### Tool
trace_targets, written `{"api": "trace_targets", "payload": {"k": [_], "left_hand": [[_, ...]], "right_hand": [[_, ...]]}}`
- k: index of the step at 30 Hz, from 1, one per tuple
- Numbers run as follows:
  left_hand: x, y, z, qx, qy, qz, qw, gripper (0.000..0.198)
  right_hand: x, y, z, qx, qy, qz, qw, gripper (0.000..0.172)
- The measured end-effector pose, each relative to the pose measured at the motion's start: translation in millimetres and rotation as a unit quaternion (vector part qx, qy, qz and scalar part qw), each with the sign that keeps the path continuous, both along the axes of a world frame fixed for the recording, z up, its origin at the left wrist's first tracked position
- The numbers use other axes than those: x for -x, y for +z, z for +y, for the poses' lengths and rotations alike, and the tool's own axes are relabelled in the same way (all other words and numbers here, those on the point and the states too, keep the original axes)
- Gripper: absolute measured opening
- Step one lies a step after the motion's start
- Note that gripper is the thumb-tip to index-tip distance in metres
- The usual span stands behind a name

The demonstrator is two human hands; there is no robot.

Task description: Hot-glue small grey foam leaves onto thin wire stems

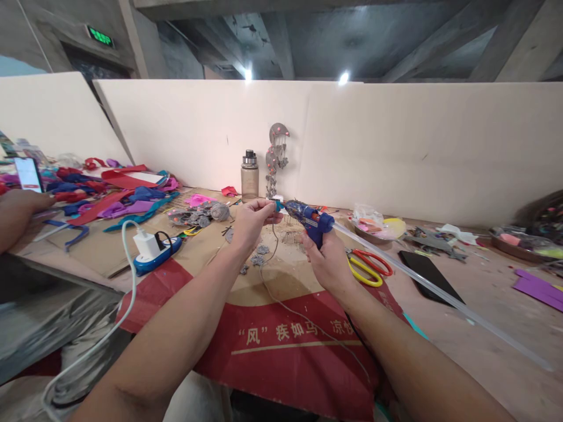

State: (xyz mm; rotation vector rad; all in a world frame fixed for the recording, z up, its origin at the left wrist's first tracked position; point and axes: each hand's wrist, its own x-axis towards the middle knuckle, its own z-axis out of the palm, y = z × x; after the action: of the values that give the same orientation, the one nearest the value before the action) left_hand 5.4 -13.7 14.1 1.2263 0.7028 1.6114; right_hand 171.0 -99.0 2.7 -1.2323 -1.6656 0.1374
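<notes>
My right hand (pixel 332 264) is closed around the handle of a blue hot glue gun (pixel 314 225), its nozzle pointing left. A long clear glue stick (pixel 422 275) runs out of the gun's back, down to the right. The fingers of my left hand (pixel 257 220) pinch a thin grey cord (pixel 276 249) right at the nozzle. A small teal bit shows at these fingertips; I cannot tell what it belongs to. From there the cord trails down over the red printed board (pixel 281 357). Small grey flower shapes (pixel 257 259) lie below my left hand.
Yellow-and-red-handled scissors (pixel 367 269) and a black phone (pixel 428 278) lie right. A power strip (pixel 156 258) with a white plug stands left, near felt scraps (pixel 118 193). At the back are a bottle (pixel 250 179) and a hanging grey ornament (pixel 277 155). Another person's hand (pixel 24 205) is far left.
</notes>
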Motion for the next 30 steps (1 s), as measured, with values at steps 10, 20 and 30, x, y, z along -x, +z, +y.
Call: {"api": "trace_targets", "payload": {"k": [10, 20, 30], "left_hand": [[-1.1, 3.9, -6.6, 0.005, 0.02, 0.029, 0.999, 0.026], [1.0, 0.3, -1.1, 0.0, 0.036, 0.043, 0.998, 0.026], [0.8, 2.3, -4.2, -0.002, 0.039, 0.056, 0.998, 0.023]], "right_hand": [[0.2, 0.4, -0.9, -0.006, 0.002, -0.016, 1.0, 0.026], [0.7, -0.3, -0.6, -0.002, -0.007, -0.016, 1.0, 0.029], [1.5, 1.7, -1.4, -0.022, -0.006, -0.024, 0.999, 0.028]]}}
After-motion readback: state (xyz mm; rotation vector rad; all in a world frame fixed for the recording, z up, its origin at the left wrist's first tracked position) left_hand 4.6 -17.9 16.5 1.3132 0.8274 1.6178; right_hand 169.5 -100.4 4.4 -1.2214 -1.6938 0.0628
